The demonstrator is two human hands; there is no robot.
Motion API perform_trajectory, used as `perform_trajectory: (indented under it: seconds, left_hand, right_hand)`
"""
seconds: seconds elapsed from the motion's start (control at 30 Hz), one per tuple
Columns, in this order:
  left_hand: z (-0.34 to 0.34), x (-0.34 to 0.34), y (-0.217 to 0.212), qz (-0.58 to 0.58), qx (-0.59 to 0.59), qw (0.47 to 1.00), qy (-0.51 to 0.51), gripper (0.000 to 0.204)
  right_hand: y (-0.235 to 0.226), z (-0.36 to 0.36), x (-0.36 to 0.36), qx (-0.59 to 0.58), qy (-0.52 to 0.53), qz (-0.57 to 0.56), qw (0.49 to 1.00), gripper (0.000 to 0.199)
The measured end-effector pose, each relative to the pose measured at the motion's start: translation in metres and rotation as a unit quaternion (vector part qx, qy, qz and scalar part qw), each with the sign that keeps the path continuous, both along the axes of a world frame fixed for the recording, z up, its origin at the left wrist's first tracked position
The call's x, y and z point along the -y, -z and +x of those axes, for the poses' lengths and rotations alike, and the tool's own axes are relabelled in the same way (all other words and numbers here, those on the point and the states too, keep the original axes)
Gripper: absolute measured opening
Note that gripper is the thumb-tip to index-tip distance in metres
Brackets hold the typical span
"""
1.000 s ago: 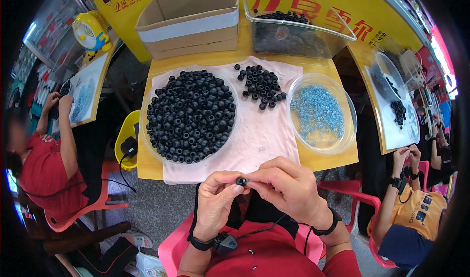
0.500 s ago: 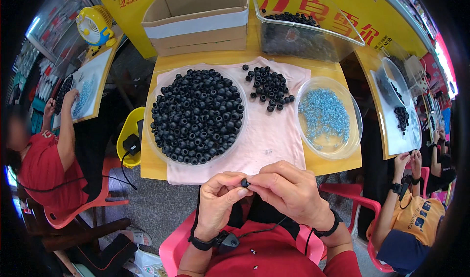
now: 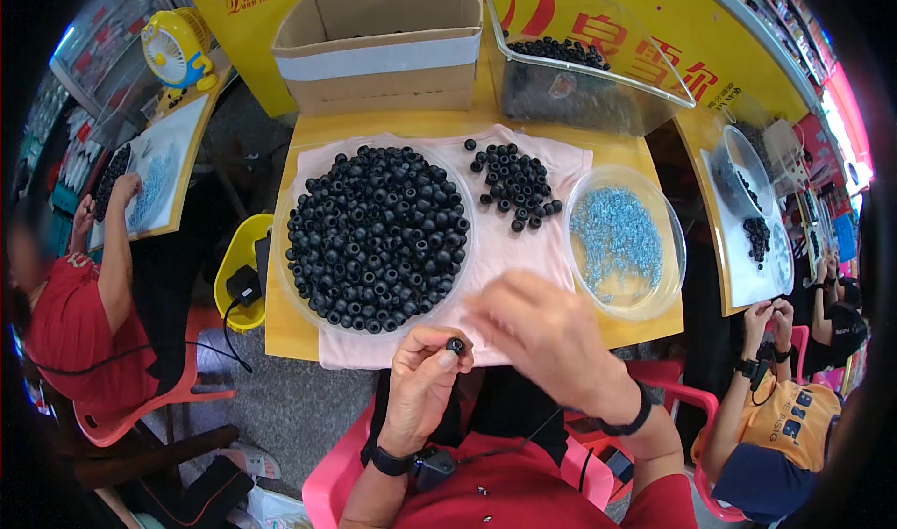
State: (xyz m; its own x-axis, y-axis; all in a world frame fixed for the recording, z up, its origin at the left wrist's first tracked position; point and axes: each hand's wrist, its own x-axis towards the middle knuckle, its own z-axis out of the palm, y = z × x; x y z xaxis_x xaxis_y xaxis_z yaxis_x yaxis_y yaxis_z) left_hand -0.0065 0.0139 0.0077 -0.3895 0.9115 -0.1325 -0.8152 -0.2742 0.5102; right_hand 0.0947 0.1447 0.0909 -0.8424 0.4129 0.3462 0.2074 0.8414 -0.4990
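Between the thumb and fingers of my left hand (image 3: 420,389) is a small round black bead (image 3: 455,345) with a hole facing up. My right hand (image 3: 551,337) is apart from it, over the front of the pink cloth; motion smears its fingers, so whatever they hold cannot be made out. Beyond my left hand, a wide round tray (image 3: 283,277) is heaped with the same black beads. A loose pile of black beads (image 3: 516,181) lies on the pink cloth (image 3: 509,267). At the right, a clear round dish (image 3: 645,307) holds many tiny light-blue pieces (image 3: 615,239).
A cardboard box (image 3: 378,76) and a clear plastic bin (image 3: 570,99) of black beads stand along the table's back. A yellow bin (image 3: 245,314) with a black adapter is left of the table. People work at side tables, left and right.
My right hand has left the bead and moved up and right, away from my left hand. The left hand keeps the bead, now with its hole turned upward.
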Motion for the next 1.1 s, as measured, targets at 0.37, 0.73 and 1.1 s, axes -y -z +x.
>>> perform_trajectory:
  seconds: [0.37, 0.73, 1.1]
  left_hand:
    - [-0.005, 0.0, 0.017, 0.009, -0.038, 0.999, 0.031, 0.015]
    - [-0.003, 0.001, 0.022, 0.022, -0.039, 0.998, 0.041, 0.015]
    - [-0.004, -0.001, 0.019, 0.024, -0.043, 0.998, 0.042, 0.014]
  right_hand:
    - [0.024, -0.077, -0.045, 0.004, 0.006, 0.011, 1.0, 0.012]
    - [0.041, -0.103, -0.038, 0.079, -0.053, 0.068, 0.993, 0.017]
    - [0.018, -0.087, -0.034, 0.121, -0.061, 0.057, 0.989, 0.016]
